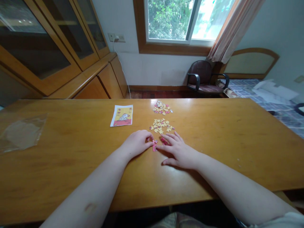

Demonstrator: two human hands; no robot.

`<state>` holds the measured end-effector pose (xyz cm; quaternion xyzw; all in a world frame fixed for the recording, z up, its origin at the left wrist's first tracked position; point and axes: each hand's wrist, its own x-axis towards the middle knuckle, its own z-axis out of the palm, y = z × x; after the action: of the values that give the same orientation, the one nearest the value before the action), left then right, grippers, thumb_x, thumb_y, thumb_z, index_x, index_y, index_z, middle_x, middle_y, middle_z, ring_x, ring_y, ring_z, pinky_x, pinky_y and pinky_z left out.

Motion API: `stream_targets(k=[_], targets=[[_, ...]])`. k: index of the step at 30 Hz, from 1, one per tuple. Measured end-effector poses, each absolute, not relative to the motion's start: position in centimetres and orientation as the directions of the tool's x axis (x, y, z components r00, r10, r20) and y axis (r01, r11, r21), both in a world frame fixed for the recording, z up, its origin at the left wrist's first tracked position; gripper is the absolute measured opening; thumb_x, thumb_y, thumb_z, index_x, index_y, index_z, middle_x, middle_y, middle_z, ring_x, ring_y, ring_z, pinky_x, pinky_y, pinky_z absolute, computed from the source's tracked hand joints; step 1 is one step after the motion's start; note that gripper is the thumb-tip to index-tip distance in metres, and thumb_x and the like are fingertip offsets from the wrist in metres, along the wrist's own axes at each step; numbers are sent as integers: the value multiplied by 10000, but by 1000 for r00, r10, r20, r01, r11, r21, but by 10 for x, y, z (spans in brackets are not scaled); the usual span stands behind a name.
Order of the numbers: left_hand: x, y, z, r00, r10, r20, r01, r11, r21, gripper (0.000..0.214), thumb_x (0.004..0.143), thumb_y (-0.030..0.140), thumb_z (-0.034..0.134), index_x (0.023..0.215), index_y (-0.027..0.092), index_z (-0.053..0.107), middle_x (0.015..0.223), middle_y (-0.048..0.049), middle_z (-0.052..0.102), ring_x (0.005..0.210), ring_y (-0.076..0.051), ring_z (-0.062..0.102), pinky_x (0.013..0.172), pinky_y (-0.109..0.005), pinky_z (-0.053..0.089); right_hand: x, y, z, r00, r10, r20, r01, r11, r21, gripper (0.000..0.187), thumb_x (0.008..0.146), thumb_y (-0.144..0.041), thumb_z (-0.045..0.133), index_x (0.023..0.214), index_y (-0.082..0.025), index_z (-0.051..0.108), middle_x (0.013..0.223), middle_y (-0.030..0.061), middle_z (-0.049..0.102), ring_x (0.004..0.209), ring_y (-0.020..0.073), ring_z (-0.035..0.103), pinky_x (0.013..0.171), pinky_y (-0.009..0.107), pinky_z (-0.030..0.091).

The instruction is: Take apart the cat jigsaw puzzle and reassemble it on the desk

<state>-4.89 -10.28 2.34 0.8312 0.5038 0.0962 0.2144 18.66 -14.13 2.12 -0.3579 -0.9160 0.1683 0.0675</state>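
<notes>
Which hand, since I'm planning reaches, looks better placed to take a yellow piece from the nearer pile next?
Probably the right hand: its fingers spread by the nearer pile; the left hand curls at a pink piece.

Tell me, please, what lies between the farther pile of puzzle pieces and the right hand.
In the head view, mostly yellow puzzle pieces lie between them.

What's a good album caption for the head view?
Left hand and right hand at pink puzzle pieces, on a wooden table.
</notes>
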Motion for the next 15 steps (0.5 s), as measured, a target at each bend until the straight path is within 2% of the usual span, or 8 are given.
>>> stream_targets(k=[4, 15], targets=[[-51, -101, 23, 461, 882, -95, 810, -374, 451, 167, 810, 372, 612, 867, 244, 702, 824, -16, 677, 760, -194, 606, 661, -291, 428, 186, -142, 19, -735, 677, -37, 644, 680, -350, 681, 823, -627, 598, 1421, -327, 469, 1536, 170, 322, 1425, 382, 216, 1120, 650, 115], [-49, -100, 21, 457, 880, -126, 816, -359, 452, 183, 811, 361, 606, 908, 245, 708, 853, -16, 686, 782, -187, 609, 680, -279, 431, 185, -142, 22, -731, 676, -98, 663, 669, -335, 694, 830, -648, 570, 1429, -315, 460, 1556, 176, 286, 1437, 385, 197, 1131, 640, 94]])
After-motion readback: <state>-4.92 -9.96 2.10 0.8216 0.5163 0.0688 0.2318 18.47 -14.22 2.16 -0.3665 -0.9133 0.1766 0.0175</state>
